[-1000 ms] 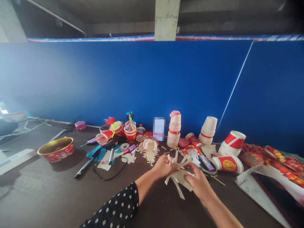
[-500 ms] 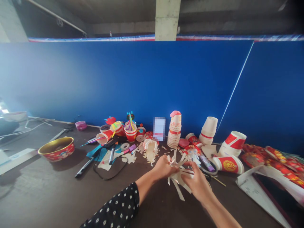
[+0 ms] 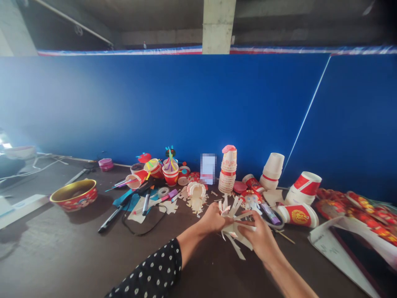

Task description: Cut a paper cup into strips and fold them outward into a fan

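Shifted a little since a moment ago, cut paper strips [image 3: 232, 225] are held above the desk [image 3: 56, 252], left hand [image 3: 212, 219] curled closed on their edge, right hand [image 3: 259, 240] pinching them from the other side, red paper cup [image 3: 297, 216] lying nearby on its side, stacked paper cups [image 3: 228, 174] beyond

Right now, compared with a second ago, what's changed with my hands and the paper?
Your left hand and right hand still hold the cut paper, but its strips now bunch upward between them instead of splaying out flatter. The bowl and stacked cups stayed as they were.
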`<action>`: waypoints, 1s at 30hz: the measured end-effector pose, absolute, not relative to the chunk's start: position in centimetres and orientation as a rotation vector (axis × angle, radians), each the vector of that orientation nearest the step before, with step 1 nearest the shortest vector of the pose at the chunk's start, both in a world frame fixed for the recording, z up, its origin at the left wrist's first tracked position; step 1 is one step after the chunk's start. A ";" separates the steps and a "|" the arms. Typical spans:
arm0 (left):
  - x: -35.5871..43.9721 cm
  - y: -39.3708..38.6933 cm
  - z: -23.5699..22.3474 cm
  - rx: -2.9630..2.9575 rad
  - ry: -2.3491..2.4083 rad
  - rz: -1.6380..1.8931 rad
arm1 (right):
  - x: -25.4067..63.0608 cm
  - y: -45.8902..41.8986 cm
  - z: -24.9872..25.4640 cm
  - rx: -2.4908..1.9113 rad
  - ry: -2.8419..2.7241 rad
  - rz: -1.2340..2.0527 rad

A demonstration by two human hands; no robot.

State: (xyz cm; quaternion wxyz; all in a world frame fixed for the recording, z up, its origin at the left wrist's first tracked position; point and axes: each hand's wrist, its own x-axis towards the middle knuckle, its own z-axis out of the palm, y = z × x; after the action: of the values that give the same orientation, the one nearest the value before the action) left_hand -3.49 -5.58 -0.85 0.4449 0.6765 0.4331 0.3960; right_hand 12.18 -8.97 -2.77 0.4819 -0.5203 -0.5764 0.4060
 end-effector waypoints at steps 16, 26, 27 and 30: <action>-3.5 -4.9 -1.8 1.588 0.959 1.044 | 12.3 -8.8 -2.8 -1.310 -1.430 0.947; -3.1 -5.2 -1.5 1.404 0.891 1.102 | 12.3 -8.6 -3.2 -1.338 -1.399 0.978; -3.1 -5.2 -1.4 1.389 0.870 1.112 | 12.2 -8.6 -3.2 -1.333 -1.386 0.995; -2.9 -5.2 -1.5 1.357 0.809 1.138 | 12.1 -8.8 -2.9 -1.306 -1.369 1.004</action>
State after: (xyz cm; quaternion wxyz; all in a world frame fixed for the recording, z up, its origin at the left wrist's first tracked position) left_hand -2.92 -5.22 -1.45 0.5624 0.5763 0.3436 0.4833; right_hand 12.07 -8.79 -2.87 0.4794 -0.5353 -0.5608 0.4113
